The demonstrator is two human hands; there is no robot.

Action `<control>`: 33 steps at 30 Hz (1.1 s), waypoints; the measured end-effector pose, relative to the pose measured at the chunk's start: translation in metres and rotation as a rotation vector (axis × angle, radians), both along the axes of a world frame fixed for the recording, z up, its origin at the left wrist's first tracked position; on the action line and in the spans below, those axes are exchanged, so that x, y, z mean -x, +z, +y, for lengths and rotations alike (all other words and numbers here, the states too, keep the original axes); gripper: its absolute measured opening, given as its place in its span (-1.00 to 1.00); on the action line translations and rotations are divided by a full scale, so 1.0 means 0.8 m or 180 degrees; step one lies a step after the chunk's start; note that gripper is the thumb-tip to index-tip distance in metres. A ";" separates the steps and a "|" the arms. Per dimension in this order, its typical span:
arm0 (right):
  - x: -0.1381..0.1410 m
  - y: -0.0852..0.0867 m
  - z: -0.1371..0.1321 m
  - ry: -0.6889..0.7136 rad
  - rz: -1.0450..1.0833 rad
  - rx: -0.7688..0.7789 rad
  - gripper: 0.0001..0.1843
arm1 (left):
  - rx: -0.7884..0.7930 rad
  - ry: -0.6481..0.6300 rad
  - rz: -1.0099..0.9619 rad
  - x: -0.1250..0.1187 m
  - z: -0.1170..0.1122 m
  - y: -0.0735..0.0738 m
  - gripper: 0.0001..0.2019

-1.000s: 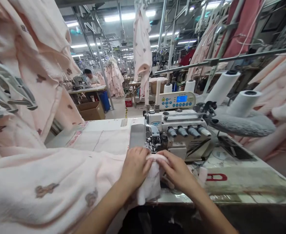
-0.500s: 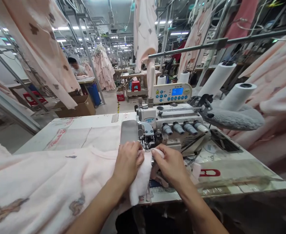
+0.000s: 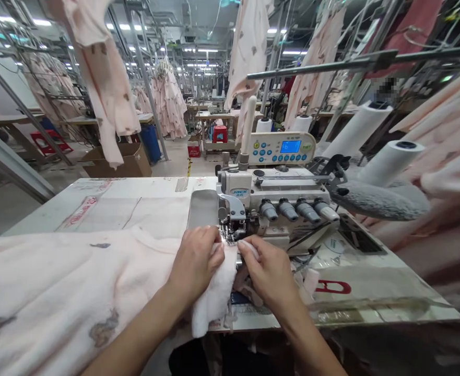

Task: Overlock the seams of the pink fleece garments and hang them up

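Observation:
A pale pink fleece garment with brown-grey printed patches spreads over the left of the table and runs up to a white overlock sewing machine. My left hand is closed on the fabric just left of the presser foot, with a fluffy white edge hanging below it. On the other side of the foot, my right hand pinches the edge of the same garment between thumb and fingers. Both hands are close in front of the needle area, which hides the stitching point in part.
White thread cones stand behind the machine at the right, beside a grey fuzzy pad. A red-handled tool lies on the white table. Pink garment pieces hang overhead. A cardboard box sits on the floor beyond.
The view has shifted slightly, so the machine and hands appear a little to the left. Both hands keep their grip on the fabric beside the presser foot.

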State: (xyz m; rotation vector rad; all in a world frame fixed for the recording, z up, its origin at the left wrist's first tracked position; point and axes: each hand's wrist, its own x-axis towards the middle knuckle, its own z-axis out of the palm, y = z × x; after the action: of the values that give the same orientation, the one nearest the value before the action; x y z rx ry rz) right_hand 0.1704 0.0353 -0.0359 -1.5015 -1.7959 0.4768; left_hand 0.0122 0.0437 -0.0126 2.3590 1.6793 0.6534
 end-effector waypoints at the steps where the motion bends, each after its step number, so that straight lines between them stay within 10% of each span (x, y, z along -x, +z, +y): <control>1: 0.000 -0.001 0.000 -0.0004 -0.0001 -0.0023 -0.75 | 0.0001 0.0005 -0.0002 0.000 0.001 0.000 -0.90; 20: 0.013 -0.017 -0.002 -0.0360 -0.0510 -0.0365 -0.80 | -0.0212 0.0134 0.0169 -0.009 0.006 -0.005 -0.92; 27: 0.000 -0.026 -0.052 -0.0818 -0.0212 -0.1929 -0.75 | -0.0027 -0.0025 0.0293 0.001 0.001 0.009 -0.84; 30: 0.002 -0.046 -0.062 -0.0162 0.0532 -0.0933 -0.86 | 0.0156 -0.0165 0.0299 0.010 0.001 0.019 -0.80; 33: 0.018 -0.059 -0.053 0.0413 0.1228 0.0288 -0.54 | 0.0225 -0.0192 0.0165 0.016 0.004 0.021 -0.84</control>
State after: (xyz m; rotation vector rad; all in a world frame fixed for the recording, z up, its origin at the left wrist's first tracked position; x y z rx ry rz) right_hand 0.1557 -0.0071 -0.0828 -1.2526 -1.5860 0.8600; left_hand -0.0003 0.0471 0.0040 2.3860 1.6168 0.5182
